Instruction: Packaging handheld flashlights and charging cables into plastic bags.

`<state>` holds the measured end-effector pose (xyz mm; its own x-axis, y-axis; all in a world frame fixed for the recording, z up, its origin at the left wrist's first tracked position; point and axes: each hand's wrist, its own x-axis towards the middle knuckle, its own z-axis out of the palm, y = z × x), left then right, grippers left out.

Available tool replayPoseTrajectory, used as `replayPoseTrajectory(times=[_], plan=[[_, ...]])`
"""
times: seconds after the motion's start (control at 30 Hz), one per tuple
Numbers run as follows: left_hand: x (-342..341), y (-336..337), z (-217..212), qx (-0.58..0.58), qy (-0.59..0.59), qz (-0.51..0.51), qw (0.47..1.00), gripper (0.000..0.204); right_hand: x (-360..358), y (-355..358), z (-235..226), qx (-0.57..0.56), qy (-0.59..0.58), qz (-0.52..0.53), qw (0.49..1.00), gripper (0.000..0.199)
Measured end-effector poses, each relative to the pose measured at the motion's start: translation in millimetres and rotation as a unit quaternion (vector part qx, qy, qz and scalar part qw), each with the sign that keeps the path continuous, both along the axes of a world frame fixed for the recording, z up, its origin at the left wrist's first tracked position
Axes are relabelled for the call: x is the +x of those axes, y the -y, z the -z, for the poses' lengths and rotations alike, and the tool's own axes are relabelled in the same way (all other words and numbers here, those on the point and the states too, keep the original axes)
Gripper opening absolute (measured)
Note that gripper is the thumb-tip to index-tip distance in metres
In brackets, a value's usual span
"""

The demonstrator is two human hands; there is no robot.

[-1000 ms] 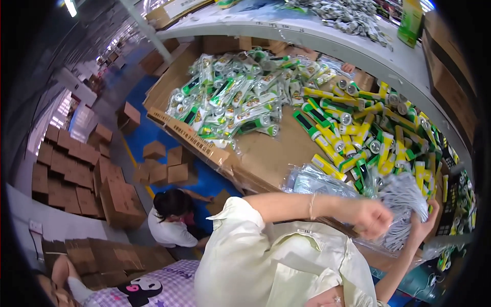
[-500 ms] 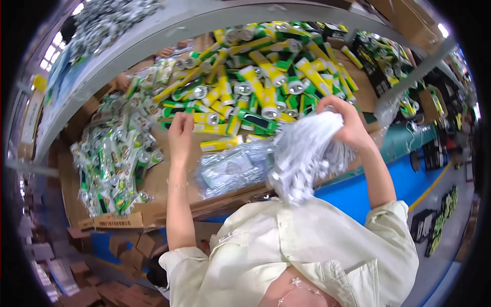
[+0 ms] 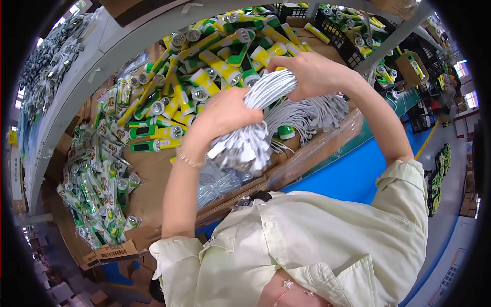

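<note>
A thick bundle of white cables [image 3: 273,87] is stretched between my two hands over the cardboard-lined bench. My left hand [image 3: 225,115] is closed round its lower left part, and white connector ends hang below that hand. At the other end my right hand [image 3: 317,77] grips the bundle from above. Beneath and to the right lie more white cables [image 3: 319,112], with a green-capped piece [image 3: 286,133] among them. Just beyond my hands is a heap of yellow-and-green flashlights [image 3: 215,66].
Flashlights in clear bags [image 3: 99,179] are piled at the left. Clear plastic packaging [image 3: 220,184] lies near the front edge. A grey metal beam [image 3: 138,41] crosses the far side. Black crates [image 3: 332,33] stand at the far right, and a blue surface [image 3: 337,179] borders the bench.
My left hand has come right from the flashlights and taken hold of the cable bundle. My right hand has raised the bundle away from me. The view has turned.
</note>
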<state>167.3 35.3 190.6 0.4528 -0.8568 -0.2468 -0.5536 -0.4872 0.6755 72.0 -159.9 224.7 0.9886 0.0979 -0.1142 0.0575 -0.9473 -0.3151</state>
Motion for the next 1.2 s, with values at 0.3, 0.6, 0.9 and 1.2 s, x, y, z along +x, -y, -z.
replayPoseTrajectory(times=[0.3, 0.6, 0.9, 1.2], plan=[[16, 76, 151, 0.155, 0.085, -0.056, 0.983, 0.041, 15, 49, 169, -0.057, -0.010, 0.115, 0.992, 0.063], [23, 76, 127, 0.053, 0.105, -0.013, 0.993, 0.036, 9, 44, 117, -0.076, 0.032, 0.131, 0.988, 0.064], [-48, 95, 119, -0.092, 0.106, -0.015, 0.990, 0.037, -55, 67, 103, -0.051, 0.056, 0.128, 0.989, 0.062], [-49, 103, 88, -0.066, 0.103, -0.123, 0.985, 0.035, -39, 94, 77, -0.018, 0.100, 0.117, 0.988, 0.049]])
